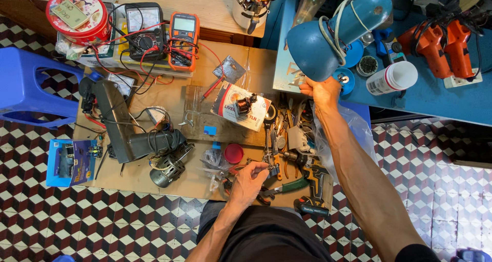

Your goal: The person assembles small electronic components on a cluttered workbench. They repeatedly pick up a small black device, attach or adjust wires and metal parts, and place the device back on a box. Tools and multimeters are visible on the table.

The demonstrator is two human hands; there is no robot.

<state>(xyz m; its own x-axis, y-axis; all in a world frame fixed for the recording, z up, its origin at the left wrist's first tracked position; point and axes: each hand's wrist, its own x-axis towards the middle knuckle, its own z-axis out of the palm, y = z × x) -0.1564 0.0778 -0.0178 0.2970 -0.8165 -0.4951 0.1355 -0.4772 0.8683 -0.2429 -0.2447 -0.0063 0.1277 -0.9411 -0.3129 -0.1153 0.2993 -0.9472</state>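
The right hand [320, 92] grips the lower rim of the blue lamp [335, 34]; its shade runs slantwise, mouth down-left toward the hand, narrow end up-right over the blue desk [435, 95]. The left hand [248, 182], well apart below, pinches a small metal part [267, 162] beside the pliers [287, 186]; the drill [315, 187] lies just right of it.

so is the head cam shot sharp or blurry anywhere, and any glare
Head view: evenly lit and sharp around the left hand and right hand at the blue lamp shade; wide-lens bending shows in the tiled floor near the edges; a bright washed-out patch sits at the lower right; shadows are soft.
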